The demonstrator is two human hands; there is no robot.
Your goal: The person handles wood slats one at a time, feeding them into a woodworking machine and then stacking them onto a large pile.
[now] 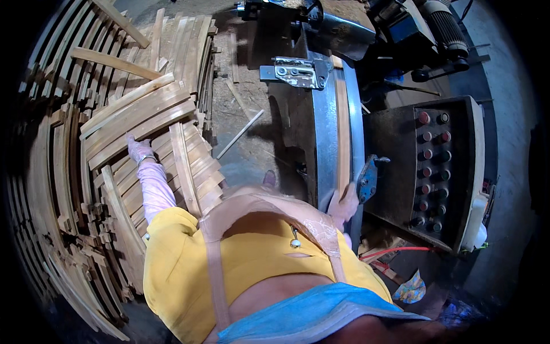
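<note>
My left hand (141, 151), in a pale glove with a band at the wrist, reaches to the wood pile on the left. Its fingers curl over the near edge of a curved wooden slat (166, 117), which lies beside other slats across the stack. On the right, a long narrow wooden slat (342, 126) lies lengthwise on the metal machine bed (325, 132). My right hand (342, 207) is closed around the near end of that slat, by a blue metal clamp-like fitting (367, 180). Part of its fingers is hidden.
A metal guide bracket (295, 73) sits over the bed's far part. Right of the bed stands a control box (432, 166) with rows of buttons. A motor (444, 31) is at the far right. Loose sticks (240, 135) lie on the dusty floor. A red hose (401, 249) runs below the box.
</note>
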